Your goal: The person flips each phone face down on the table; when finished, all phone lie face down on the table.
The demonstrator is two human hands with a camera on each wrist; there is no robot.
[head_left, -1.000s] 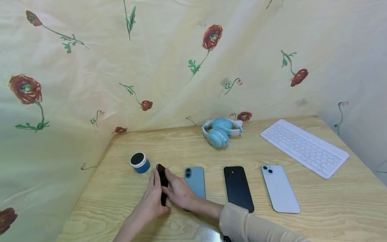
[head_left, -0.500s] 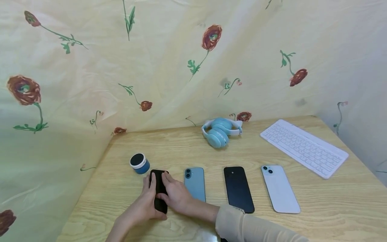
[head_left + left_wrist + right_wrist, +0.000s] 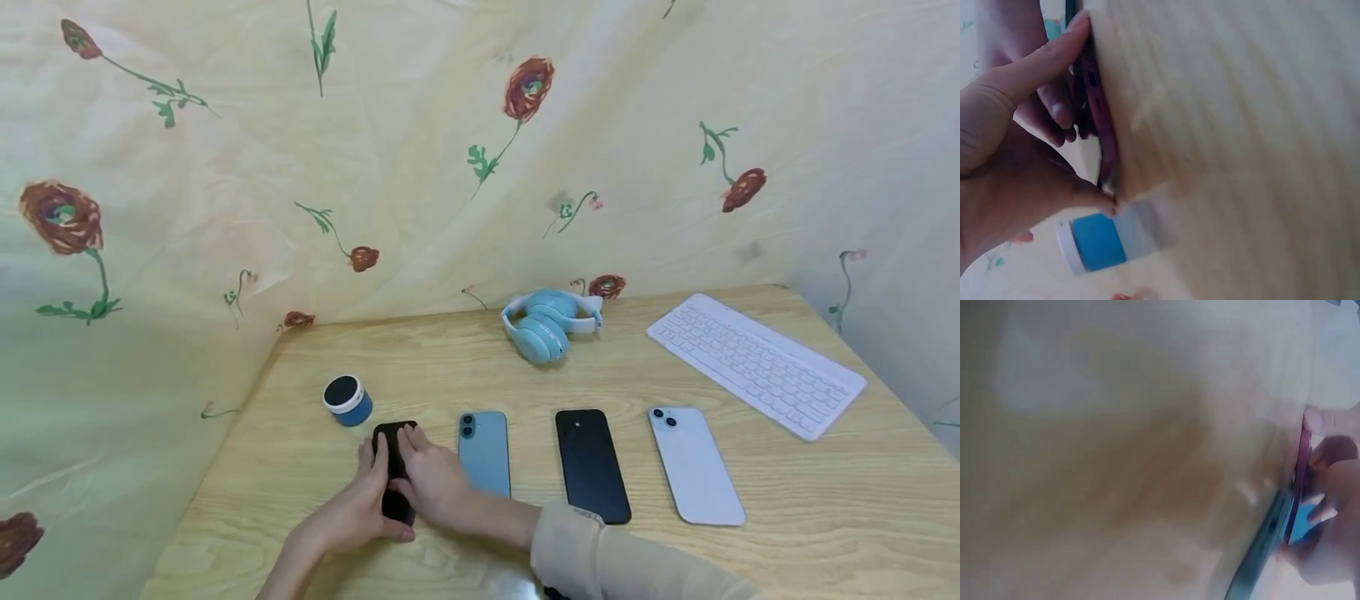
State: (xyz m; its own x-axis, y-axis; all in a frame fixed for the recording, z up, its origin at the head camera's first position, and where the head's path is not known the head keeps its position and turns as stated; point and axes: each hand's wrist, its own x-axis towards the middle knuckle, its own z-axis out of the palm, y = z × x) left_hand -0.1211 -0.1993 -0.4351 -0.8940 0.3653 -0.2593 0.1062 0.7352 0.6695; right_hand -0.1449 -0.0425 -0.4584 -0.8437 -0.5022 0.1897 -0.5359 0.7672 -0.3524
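In the head view, a black phone (image 3: 395, 505) with a dark reddish edge lies at the left of a row of phones on the wooden table. My left hand (image 3: 358, 504) holds it from the left, its thumb at the near end and its fingers along the side and top. From the right, my right hand (image 3: 438, 482) holds the same phone, fingers over its upper right part and thumb across the middle. Both hands cover much of it. The left wrist view shows the phone's edge (image 3: 1102, 112) close to the tabletop.
A blue speaker (image 3: 348, 402) with a white rim stands just beyond the phone. To the right lie a blue phone (image 3: 483, 454), a black phone (image 3: 592, 467) and a white phone (image 3: 697, 467). Folded headphones (image 3: 543, 327) and a white keyboard (image 3: 757, 367) lie farther back.
The phone between my hands was tilted up on its edge a second ago; it has turned down flat, its black face up. Both hands moved slightly nearer with it.
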